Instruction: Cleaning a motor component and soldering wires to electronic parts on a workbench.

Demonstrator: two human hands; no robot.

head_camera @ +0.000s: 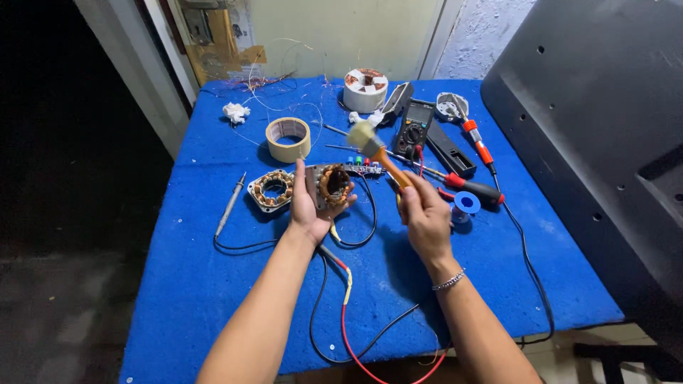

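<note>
Holding a small square motor stator with copper windings (334,185) upright, the left hand (307,206) has its fingers (300,178) curled round the stator's edge, palm behind it, just above the blue felt-covered surface (213,284). Right hand (425,213) is closed on the orange handle of a small brush with pale bristles (370,141), bristle end up and to the left of its fingers, near the stator but not touching.

Stator prob. dense and stiff for its size w/ a steel core; the windings and thin lead wires look fragile, so grip by the frame edges, not the copper. Brush is light, easy to pinch.

A second wound stator (271,189) lies just left of the left fingers; a roll of beige tape (288,139) beyond.
</note>
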